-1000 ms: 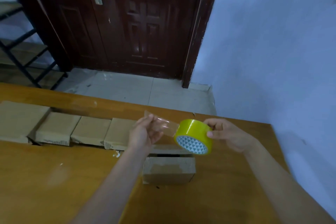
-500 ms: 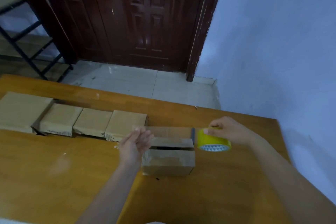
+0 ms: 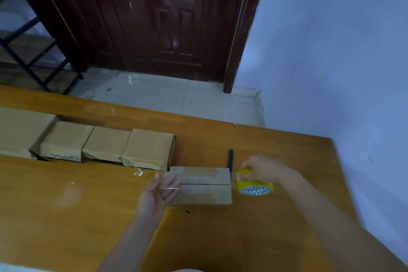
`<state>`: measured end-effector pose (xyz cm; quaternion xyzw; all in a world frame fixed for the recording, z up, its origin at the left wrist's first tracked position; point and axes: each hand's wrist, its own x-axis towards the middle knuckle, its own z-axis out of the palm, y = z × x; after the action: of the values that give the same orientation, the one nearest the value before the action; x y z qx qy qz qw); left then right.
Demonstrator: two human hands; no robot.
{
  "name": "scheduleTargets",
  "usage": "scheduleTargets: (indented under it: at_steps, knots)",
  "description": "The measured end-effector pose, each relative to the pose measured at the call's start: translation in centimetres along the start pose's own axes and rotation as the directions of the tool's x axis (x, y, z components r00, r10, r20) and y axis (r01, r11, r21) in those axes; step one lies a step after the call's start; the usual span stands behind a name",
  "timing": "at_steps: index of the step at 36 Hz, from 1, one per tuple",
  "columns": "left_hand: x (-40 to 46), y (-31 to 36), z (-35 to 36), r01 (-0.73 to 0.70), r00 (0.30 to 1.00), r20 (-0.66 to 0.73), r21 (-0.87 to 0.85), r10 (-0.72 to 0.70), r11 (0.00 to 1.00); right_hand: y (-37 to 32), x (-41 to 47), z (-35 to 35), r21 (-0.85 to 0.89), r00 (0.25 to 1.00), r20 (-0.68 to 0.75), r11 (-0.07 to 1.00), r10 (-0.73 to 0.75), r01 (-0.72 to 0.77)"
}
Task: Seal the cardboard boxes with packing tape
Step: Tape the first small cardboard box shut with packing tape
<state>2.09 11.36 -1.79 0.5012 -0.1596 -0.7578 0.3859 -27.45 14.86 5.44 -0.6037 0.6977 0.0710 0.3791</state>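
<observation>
Spanning the small brown cardboard box (image 3: pixel 201 185) from nine to three o'clock, clear tape runs between left hand (image 3: pixel 157 194) (fingers spread, tape stuck) and right hand (image 3: pixel 262 171) gripping the yellow tape roll (image 3: pixel 254 185).

The worktop (image 3: pixel 66 216) is warm orange-brown wood with a few pale scuffs; the cardboard box (image 3: pixel 201 185) near its right edge is dull tan, with glossy clear tape dimming its top; the row of boxes (image 3: pixel 106 148) toward the left edge is a lighter sandy tan, their torn lower edges showing dark flecks; the tape roll (image 3: pixel 254 184) is bright yellow, its core white with a pattern of small blue-grey triangles; a thin pen-like object (image 3: pixel 230 158) behind the box is dark blue-black; the door (image 3: pixel 172 17) is deep glossy reddish brown; the wall (image 3: pixel 331 51) pale blue-white; the floor tiles (image 3: pixel 165 97) off-white.
</observation>
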Motion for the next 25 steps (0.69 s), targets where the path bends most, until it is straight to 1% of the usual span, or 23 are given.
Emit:
scheduleTargets:
  at_steps: [4, 14, 18, 20, 21, 23, 25]
  knots:
    - [-0.1, 0.0, 0.1, 0.013, 1.0, -0.021, -0.019, -0.014, 1.0, -0.1, 0.7, 0.9, -0.003, 1.0, -0.005, 1.0, 0.018, -0.018]
    - [0.2, -0.4, 0.0, 0.025, 1.0, -0.018, -0.073, -0.026, 0.997, -0.2, 1.8, 2.7, 0.029, 0.997, 0.048, 0.998, 0.058, -0.06]
    - [0.4, -0.4, -0.1, 0.033, 0.999, -0.021, -0.065, -0.035, 0.997, -0.3, 2.1, 2.7, 0.021, 0.996, 0.061, 0.997, 0.068, -0.07]
    - [0.2, -0.1, -0.1, -0.01, 1.0, -0.027, 0.047, 0.012, 0.999, -0.3, 2.2, 2.8, 0.015, 0.995, 0.065, 0.997, 0.078, -0.079]
    - [-0.1, 0.1, -0.1, -0.063, 0.997, -0.041, 0.158, 0.07, 0.985, -0.4, 2.3, 2.8, 0.014, 0.994, 0.066, 0.996, 0.083, -0.084]
    - [-0.6, 0.5, -0.1, -0.193, 0.972, -0.049, 0.38, 0.229, 0.904, -0.4, 2.3, 2.9, 0.015, 0.993, 0.07, 0.995, 0.093, -0.094]
    - [-0.6, 0.6, -0.5, -0.275, 0.938, -0.035, 0.533, 0.345, 0.8, -0.4, 2.4, 2.9, 0.01, 0.993, 0.074, 0.996, 0.092, -0.093]
